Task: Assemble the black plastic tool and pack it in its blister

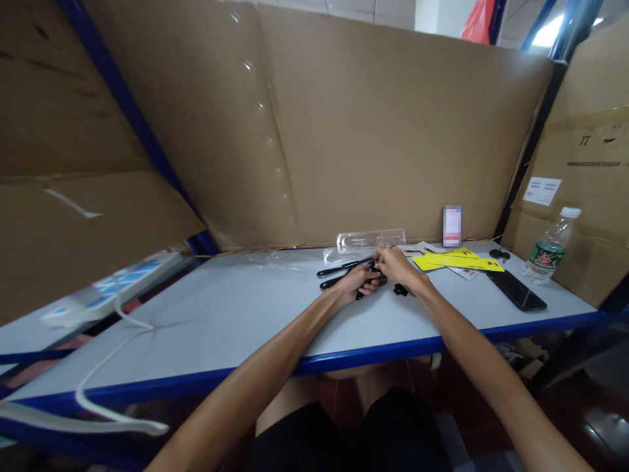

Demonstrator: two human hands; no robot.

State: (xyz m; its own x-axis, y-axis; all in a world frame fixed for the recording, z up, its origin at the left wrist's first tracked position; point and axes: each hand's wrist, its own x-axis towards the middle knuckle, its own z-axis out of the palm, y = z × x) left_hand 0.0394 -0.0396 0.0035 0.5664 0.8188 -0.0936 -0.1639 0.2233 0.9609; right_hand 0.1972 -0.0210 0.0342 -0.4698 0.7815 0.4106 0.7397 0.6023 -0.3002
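Observation:
Both my hands meet over the far middle of the grey table (230, 321). My left hand (358, 280) is closed around a bundle of thin black strap-like parts (339, 269) that stick out to its left. My right hand (393, 263) is closed too, pinching the same black parts where the hands touch. A small black piece (400, 290) lies on the table just under my right wrist. A clear plastic blister tray (371, 238) lies right behind the hands.
Yellow printed cards (459, 261) and a black phone (515, 290) lie to the right. A water bottle (549, 248) stands at the far right corner. Cardboard sheets wall the back and sides. A white power strip (113, 288) and its cable lie at the left.

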